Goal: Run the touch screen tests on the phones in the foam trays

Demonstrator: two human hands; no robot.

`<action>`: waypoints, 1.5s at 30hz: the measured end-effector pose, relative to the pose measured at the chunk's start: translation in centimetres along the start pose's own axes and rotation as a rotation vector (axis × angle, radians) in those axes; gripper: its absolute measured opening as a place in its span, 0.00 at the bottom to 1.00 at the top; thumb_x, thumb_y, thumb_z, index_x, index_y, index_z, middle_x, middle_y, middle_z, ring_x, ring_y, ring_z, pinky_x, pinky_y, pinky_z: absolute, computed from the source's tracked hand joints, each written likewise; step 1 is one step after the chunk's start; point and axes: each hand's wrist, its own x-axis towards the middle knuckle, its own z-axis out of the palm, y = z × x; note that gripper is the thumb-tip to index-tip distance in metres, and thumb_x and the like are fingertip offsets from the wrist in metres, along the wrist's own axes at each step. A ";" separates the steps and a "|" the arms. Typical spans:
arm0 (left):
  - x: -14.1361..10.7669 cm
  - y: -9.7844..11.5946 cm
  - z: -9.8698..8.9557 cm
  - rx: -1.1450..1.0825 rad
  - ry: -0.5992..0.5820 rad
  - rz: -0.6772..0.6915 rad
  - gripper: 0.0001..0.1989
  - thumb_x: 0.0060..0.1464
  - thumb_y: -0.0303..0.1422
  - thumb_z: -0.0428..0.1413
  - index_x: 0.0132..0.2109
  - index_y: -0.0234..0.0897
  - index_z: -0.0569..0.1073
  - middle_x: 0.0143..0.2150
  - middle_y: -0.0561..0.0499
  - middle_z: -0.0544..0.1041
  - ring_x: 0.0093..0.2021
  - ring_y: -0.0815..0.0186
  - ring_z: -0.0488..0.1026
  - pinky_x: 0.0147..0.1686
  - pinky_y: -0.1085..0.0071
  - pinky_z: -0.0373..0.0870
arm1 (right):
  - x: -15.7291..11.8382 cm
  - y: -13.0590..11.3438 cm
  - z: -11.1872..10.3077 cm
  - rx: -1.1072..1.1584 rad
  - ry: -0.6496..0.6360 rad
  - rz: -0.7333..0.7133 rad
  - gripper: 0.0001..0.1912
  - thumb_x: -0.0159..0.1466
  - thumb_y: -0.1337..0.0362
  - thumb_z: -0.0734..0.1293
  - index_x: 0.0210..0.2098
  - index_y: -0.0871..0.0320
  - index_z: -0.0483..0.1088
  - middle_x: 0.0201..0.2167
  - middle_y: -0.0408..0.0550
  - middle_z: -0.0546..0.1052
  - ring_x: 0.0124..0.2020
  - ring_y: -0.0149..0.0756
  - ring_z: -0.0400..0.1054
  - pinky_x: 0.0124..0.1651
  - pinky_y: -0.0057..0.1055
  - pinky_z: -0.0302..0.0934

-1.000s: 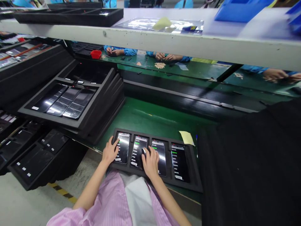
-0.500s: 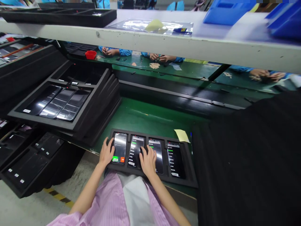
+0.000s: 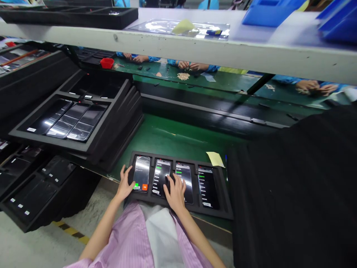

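Note:
In front of me a black foam tray (image 3: 196,213) lies on the green bench, with several lit smartphones in its slots. My left hand (image 3: 124,186) is open at the leftmost phone (image 3: 142,171), its thumb at the green button low on that screen. My right hand (image 3: 175,191) is open, fingers spread over the third phone (image 3: 187,180) and hiding part of it. Its thumb reaches the right edge of the second phone (image 3: 158,182), which shows a text list. The rightmost phone (image 3: 208,190) shows a similar list, with no hand near it.
Stacked foam trays with phones (image 3: 80,121) stand at the left. A dark stack (image 3: 295,186) rises at the right. A yellow note (image 3: 215,159) and a blue pen (image 3: 227,167) lie behind the tray. Beyond the white shelf (image 3: 178,46), other people's hands (image 3: 192,66) work.
My left thumb has moved down and inward to the green button on the leftmost phone. My right hand has shifted slightly left, its fingers still spread. The phones stay in their slots.

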 end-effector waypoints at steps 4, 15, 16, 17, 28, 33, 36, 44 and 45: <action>0.0 -0.4 0.1 -0.007 -0.020 0.031 0.36 0.44 0.23 0.51 0.61 0.42 0.53 0.66 0.42 0.40 0.65 0.54 0.46 0.58 0.56 0.56 | -0.4 0.2 0.0 0.006 0.006 -0.001 0.20 0.65 0.57 0.51 0.50 0.58 0.64 0.53 0.57 0.64 0.56 0.44 0.54 0.58 0.50 0.43; -0.1 1.2 0.4 0.202 0.037 0.085 0.22 0.54 0.30 0.47 0.57 0.40 0.63 0.65 0.41 0.47 0.61 0.51 0.56 0.54 0.53 0.60 | 0.7 0.0 0.1 -0.050 -0.001 0.018 0.20 0.66 0.59 0.51 0.49 0.58 0.66 0.53 0.57 0.64 0.56 0.44 0.54 0.58 0.49 0.43; 0.0 1.5 0.5 0.233 0.045 0.096 0.20 0.55 0.31 0.47 0.55 0.39 0.65 0.65 0.41 0.49 0.61 0.50 0.55 0.55 0.52 0.58 | 0.8 0.0 0.1 -0.054 0.000 0.013 0.19 0.66 0.60 0.51 0.49 0.58 0.66 0.53 0.57 0.64 0.56 0.44 0.54 0.58 0.49 0.43; 0.1 1.9 0.5 0.264 0.050 0.110 0.19 0.56 0.31 0.46 0.54 0.39 0.67 0.64 0.41 0.51 0.62 0.50 0.54 0.56 0.51 0.57 | 1.0 -0.1 0.1 -0.057 0.002 0.008 0.19 0.66 0.60 0.51 0.48 0.58 0.66 0.53 0.57 0.64 0.56 0.44 0.54 0.58 0.49 0.43; 1.4 4.6 0.6 0.463 0.001 0.261 0.17 0.55 0.34 0.48 0.51 0.41 0.72 0.62 0.41 0.60 0.62 0.45 0.51 0.57 0.43 0.44 | 1.7 -0.2 -0.3 -0.088 0.007 0.012 0.19 0.66 0.61 0.51 0.49 0.58 0.67 0.53 0.58 0.64 0.56 0.45 0.54 0.58 0.49 0.43; 1.6 5.7 1.7 0.472 -0.032 0.302 0.18 0.55 0.36 0.50 0.53 0.46 0.70 0.62 0.45 0.60 0.63 0.51 0.51 0.59 0.46 0.44 | 1.8 -0.4 -0.5 -0.113 -0.041 0.006 0.19 0.65 0.60 0.53 0.50 0.55 0.67 0.54 0.57 0.64 0.56 0.46 0.54 0.58 0.49 0.44; 1.7 5.8 2.1 0.470 -0.005 0.268 0.18 0.55 0.36 0.50 0.52 0.46 0.71 0.61 0.45 0.61 0.62 0.51 0.52 0.59 0.46 0.43 | 1.9 -0.5 -0.5 -0.124 -0.074 0.019 0.19 0.66 0.60 0.53 0.50 0.54 0.67 0.55 0.56 0.63 0.57 0.47 0.54 0.58 0.50 0.43; 1.0 3.1 0.8 0.422 0.188 0.003 0.20 0.58 0.36 0.44 0.54 0.35 0.67 0.60 0.36 0.59 0.62 0.45 0.51 0.56 0.43 0.49 | 1.2 1.8 -1.3 -0.185 0.034 0.180 0.22 0.66 0.60 0.50 0.49 0.63 0.67 0.55 0.62 0.64 0.56 0.49 0.55 0.58 0.50 0.44; 0.8 2.8 0.6 0.409 0.200 -0.026 0.21 0.58 0.36 0.43 0.55 0.33 0.67 0.60 0.34 0.58 0.62 0.45 0.51 0.55 0.43 0.50 | 1.1 2.2 -1.5 -0.200 0.047 0.207 0.22 0.66 0.60 0.50 0.49 0.64 0.68 0.54 0.63 0.64 0.56 0.49 0.55 0.57 0.50 0.44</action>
